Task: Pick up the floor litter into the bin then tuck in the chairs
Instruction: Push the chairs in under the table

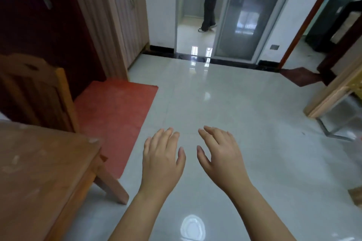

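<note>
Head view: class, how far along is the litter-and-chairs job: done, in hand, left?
Done: no plain litter shows on the floor, but no bin is in view to confirm. In hand: nothing; the left hand and right hand are open and empty. Left: the chair by the table; whether it is tucked in cannot be told.

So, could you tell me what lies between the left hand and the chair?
The head view shows a red mat between the left hand and the chair.
</note>
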The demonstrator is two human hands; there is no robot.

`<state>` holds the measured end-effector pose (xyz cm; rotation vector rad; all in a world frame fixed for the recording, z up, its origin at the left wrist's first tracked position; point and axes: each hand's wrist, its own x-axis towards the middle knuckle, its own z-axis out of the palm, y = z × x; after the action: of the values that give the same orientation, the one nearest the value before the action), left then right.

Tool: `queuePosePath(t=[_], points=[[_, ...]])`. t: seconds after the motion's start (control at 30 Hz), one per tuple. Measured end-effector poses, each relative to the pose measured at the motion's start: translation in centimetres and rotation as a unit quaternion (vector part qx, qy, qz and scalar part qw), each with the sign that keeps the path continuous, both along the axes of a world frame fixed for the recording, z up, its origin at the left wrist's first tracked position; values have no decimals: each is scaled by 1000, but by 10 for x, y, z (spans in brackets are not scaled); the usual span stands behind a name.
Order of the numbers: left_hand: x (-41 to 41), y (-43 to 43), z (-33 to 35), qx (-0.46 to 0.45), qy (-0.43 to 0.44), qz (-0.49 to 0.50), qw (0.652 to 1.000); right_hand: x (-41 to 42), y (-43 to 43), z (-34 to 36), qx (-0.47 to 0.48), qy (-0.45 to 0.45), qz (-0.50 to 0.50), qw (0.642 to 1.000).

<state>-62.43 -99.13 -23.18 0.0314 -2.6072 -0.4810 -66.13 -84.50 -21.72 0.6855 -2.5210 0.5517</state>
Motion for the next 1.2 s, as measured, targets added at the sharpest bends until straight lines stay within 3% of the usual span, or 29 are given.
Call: queuePosePath(t=[0.3,0.73,1.2], points=[[-94,-92,-23,14,-25,119,993,-128,-103,-23,1,-28,106,994],[-315,-203,-9,-2,-21,265,964,-391,-244,-10,5,-31,272,962],[-405,-372,-20,2,3,418,908,-513,-443,-15,50,-24,407,912]])
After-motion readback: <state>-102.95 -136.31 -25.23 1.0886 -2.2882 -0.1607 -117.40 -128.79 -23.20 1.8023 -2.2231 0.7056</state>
